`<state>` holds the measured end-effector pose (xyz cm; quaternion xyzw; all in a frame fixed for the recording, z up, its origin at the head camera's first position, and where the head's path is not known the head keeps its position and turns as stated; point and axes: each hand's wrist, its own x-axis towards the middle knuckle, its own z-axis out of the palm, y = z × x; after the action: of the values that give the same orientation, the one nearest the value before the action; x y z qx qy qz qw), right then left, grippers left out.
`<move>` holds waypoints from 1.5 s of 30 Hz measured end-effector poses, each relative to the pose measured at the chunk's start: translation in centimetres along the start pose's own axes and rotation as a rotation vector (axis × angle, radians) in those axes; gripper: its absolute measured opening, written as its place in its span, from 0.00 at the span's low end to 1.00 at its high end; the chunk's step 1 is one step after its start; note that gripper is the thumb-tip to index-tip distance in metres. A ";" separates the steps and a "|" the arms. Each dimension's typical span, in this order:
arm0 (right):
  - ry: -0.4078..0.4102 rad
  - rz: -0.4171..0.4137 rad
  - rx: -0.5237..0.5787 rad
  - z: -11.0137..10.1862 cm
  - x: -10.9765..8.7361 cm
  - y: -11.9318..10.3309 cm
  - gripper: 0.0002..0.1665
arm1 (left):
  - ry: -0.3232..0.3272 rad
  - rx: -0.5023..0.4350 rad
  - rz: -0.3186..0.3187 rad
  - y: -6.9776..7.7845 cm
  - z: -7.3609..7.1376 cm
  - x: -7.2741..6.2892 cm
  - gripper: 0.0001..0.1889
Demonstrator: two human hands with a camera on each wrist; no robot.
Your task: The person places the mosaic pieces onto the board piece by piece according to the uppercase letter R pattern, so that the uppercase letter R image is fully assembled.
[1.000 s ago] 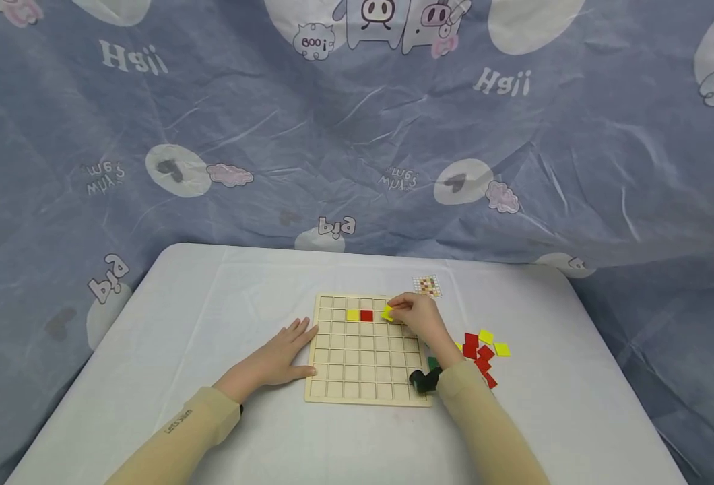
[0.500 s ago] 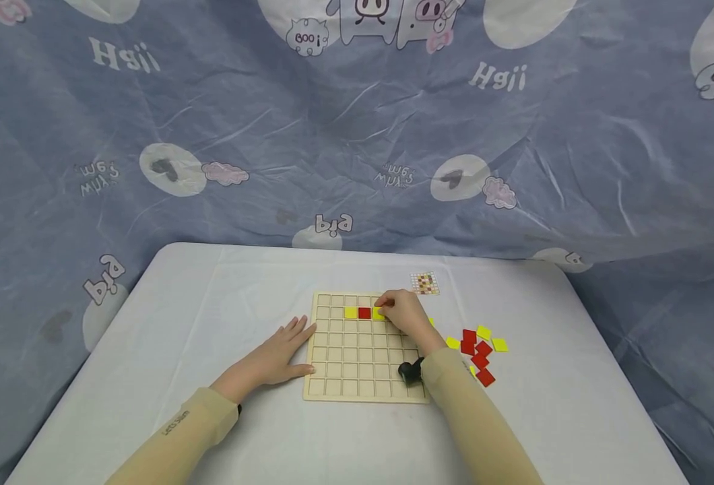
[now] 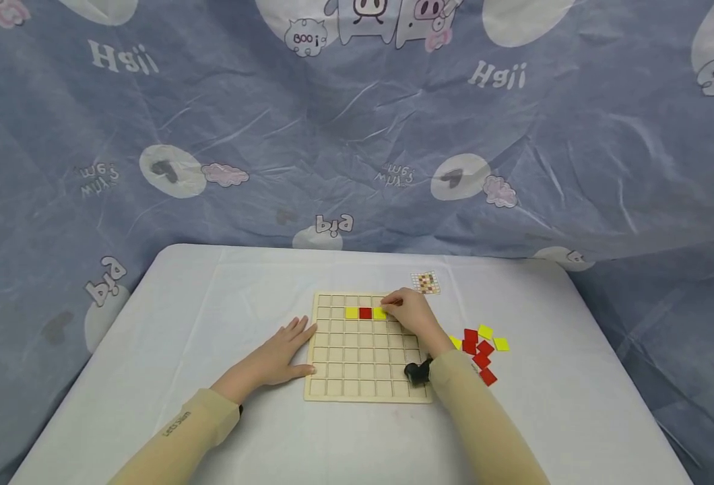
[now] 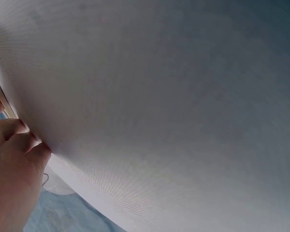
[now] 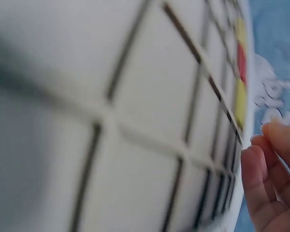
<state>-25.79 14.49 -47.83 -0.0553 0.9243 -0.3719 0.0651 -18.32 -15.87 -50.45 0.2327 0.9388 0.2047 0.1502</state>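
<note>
At the bottom of the head view two beige sleeves [image 3: 175, 438] reach up from the lower edge onto the white counter [image 3: 230, 289]. The left hand [image 3: 281, 353], left of centre, lies flat with fingers straight and spread, its fingertips touching the left edge of the wooden grid board [image 3: 363, 370]; it holds nothing. The left wrist view shows those fingers [image 4: 19, 137] pressed against the board's rim. The right hand [image 3: 411, 316] rests over the board's upper right part, fingers bent down onto a yellow tile [image 3: 379, 313] in the second row; whether they pinch it or only press it cannot be told. Just left of that tile sit a red tile [image 3: 366, 312] and another yellow tile [image 3: 351, 312], touching in a line. Right of the board, in the middle right of the frame, lies a loose heap of red and yellow tiles [image 3: 481, 350]. Beyond the board, near the counter's far edge, is a small pattern card [image 3: 426, 283]. A blue printed cloth [image 3: 357, 135] fills the upper frame.
</note>
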 end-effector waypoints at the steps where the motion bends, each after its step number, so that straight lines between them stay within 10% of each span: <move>1: -0.001 0.015 0.031 -0.5 -0.1 0.2 0.13 | 0.004 0.003 0.005 0.0 0.0 0.0 0.45; 13: 0.035 0.123 0.072 -5.2 -3.4 4.7 0.14 | 0.008 0.005 0.009 0.2 -0.3 0.0 0.45; 45: -0.020 0.187 -0.154 -3.3 -5.9 5.3 0.16 | 0.010 -0.002 -0.001 0.0 -0.2 -0.2 0.45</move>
<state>-20.84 21.40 -48.67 0.0223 0.9507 -0.2914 0.1042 -18.22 -16.00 -50.27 0.2311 0.9394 0.2067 0.1461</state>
